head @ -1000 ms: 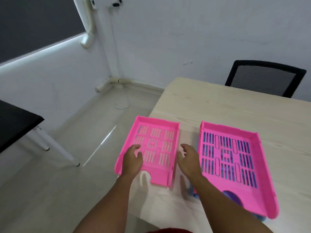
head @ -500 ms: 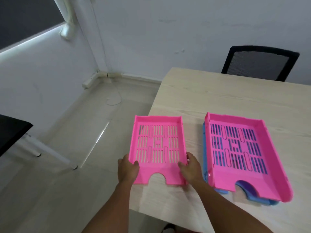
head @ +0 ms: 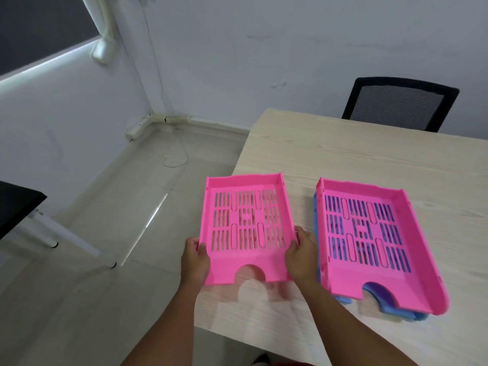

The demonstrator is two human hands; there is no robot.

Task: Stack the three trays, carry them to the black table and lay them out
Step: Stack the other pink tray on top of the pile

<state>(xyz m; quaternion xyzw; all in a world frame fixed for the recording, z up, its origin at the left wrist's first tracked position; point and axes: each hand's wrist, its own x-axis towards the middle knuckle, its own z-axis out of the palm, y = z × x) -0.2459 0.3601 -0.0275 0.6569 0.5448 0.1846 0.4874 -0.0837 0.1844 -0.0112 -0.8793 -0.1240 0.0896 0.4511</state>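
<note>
A pink slotted tray is lifted off the light wooden table, near its left edge. My left hand grips the tray's left wall and my right hand grips its right wall. To the right, a second pink tray rests on a blue tray, of which only the edges show. A corner of the black table shows at the far left.
A black mesh chair stands behind the wooden table's far side. Between the two tables lies pale tiled floor, with the black table's white legs and a thin cable near the wall corner.
Both hands closed on the left pink tray's side walls, squared it and raised it off the table. The camera swung slightly right and down.
</note>
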